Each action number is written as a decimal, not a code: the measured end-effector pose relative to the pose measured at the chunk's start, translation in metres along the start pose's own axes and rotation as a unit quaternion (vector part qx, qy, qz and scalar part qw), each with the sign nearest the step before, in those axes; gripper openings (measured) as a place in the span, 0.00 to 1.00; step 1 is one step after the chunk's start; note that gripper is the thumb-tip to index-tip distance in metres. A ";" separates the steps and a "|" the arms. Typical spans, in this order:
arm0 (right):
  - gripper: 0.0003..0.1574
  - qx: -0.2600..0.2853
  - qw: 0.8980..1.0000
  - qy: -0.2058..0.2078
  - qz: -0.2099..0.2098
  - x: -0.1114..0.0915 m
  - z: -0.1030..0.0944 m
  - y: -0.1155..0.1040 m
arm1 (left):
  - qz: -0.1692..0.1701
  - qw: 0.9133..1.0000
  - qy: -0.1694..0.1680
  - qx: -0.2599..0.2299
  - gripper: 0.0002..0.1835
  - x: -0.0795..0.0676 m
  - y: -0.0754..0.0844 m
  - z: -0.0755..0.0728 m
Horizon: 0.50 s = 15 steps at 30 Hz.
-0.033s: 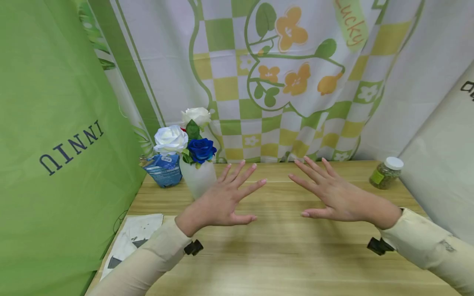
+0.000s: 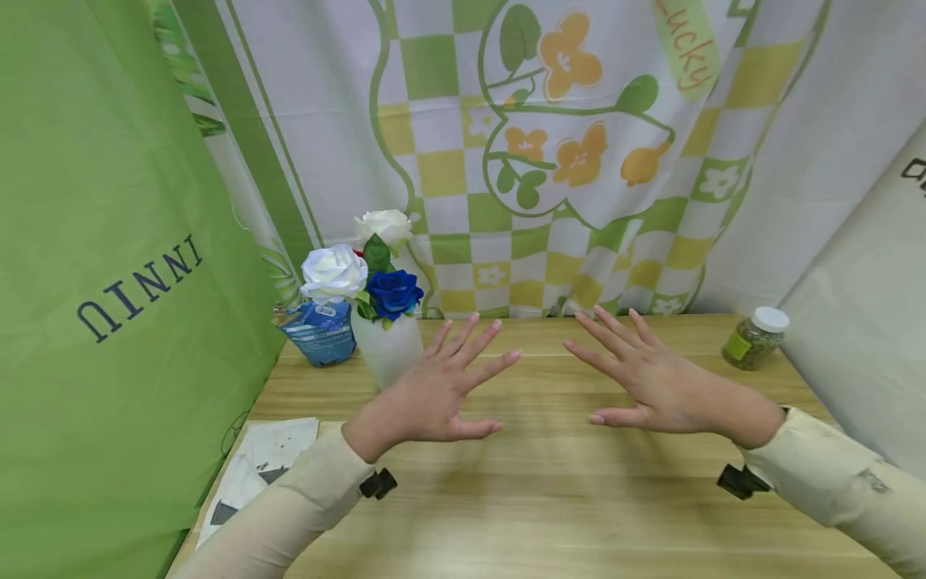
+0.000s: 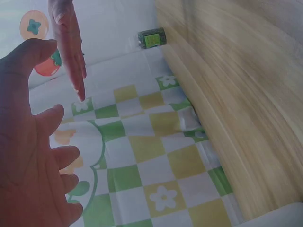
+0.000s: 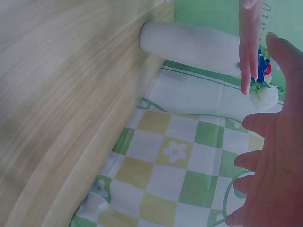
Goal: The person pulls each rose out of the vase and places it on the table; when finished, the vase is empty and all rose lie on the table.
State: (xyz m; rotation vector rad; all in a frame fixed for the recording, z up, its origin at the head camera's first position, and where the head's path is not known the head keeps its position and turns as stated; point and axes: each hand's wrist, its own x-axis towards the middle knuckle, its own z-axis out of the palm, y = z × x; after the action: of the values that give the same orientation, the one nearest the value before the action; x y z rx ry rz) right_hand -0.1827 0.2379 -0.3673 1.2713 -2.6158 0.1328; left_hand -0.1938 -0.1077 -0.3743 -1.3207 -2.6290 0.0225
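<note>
Left grip (image 2: 437,396) and right grip (image 2: 661,392) are spread wide over the worktop (image 2: 535,507); beside the left stands a smooth white vase (image 2: 386,347) of white, blue and red roses (image 2: 395,294), beyond the right a white-lidded, green-labelled jar (image 2: 754,342).

The table (image 2: 542,507) is a flat, light-brown surface with a wood grain running parallel to its far edge. By the far left corner sits a crumpled blue pouch (image 2: 321,342); just beside it, a little along the far edge, stands a white vase (image 2: 382,350), upright. A clear jar (image 2: 752,342) with a white lid and green label stands near the far right corner. Along the left edge lies a partly hidden white sheet (image 2: 285,438) with dark grey patches.
</note>
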 end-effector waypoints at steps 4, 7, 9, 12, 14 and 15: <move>0.55 0.004 1.000 -0.004 0.003 0.001 -0.001 0.001 | -0.001 1.000 -0.002 0.003 0.47 0.001 -0.001 0.000; 0.56 0.006 1.000 -0.010 0.007 0.001 0.000 0.001 | -0.002 1.000 0.002 -0.001 0.47 0.000 -0.001 0.000; 0.57 0.005 1.000 -0.012 0.009 0.001 0.002 0.001 | -0.001 1.000 0.010 -0.011 0.47 -0.002 -0.001 0.001; 0.58 0.012 1.000 -0.017 0.013 0.002 0.004 -0.001 | 0.000 1.000 0.020 -0.023 0.47 -0.005 0.000 0.003; 0.58 0.014 1.000 -0.018 0.013 0.003 0.006 -0.001 | -0.001 0.999 0.023 -0.027 0.46 -0.007 0.000 0.005; 0.58 0.018 1.000 -0.020 0.014 0.003 0.006 -0.002 | -0.002 0.999 0.023 -0.027 0.46 -0.008 0.000 0.006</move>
State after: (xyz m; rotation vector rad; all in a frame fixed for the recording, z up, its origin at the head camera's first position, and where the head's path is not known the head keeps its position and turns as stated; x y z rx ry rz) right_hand -0.1843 0.2336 -0.3724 1.2630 -2.6770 0.1606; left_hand -0.1900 -0.1135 -0.3812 -1.3163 -2.6112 -0.0793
